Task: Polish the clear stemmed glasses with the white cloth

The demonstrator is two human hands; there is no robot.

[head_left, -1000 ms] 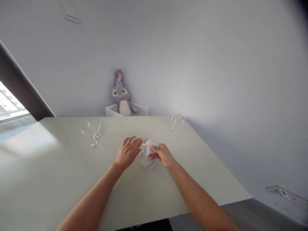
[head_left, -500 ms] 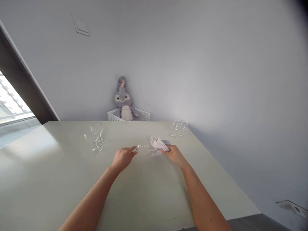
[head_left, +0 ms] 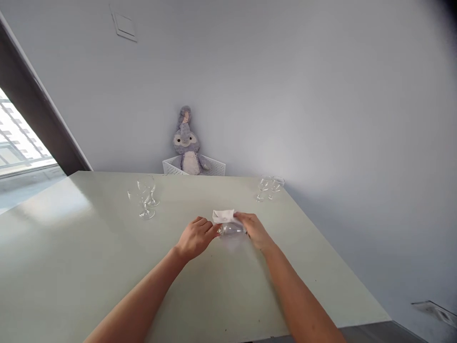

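My left hand [head_left: 198, 236] is closed at the left end of a clear stemmed glass [head_left: 233, 230], which lies tilted on its side in the air above the table. A folded white cloth [head_left: 224, 216] rests along the upper side of this glass. With fingers on the cloth and thumb near the bowl, my right hand [head_left: 252, 229] is closed around the cloth at the glass's right end. Part of the stem and foot is hidden behind my left fingers.
Two stemmed glasses [head_left: 145, 200] stand upright at the left of the pale table [head_left: 107, 267]. Two smaller stemmed glasses [head_left: 263, 186] stand near its far right edge. Behind the table, a plush toy [head_left: 190, 159] sits in a white perforated basket [head_left: 216, 167] against the wall.
The cloth in my right hand has moved left and now touches the glass. My left hand has shifted right with the glass, so both hands are closer together. The view tilts slightly.
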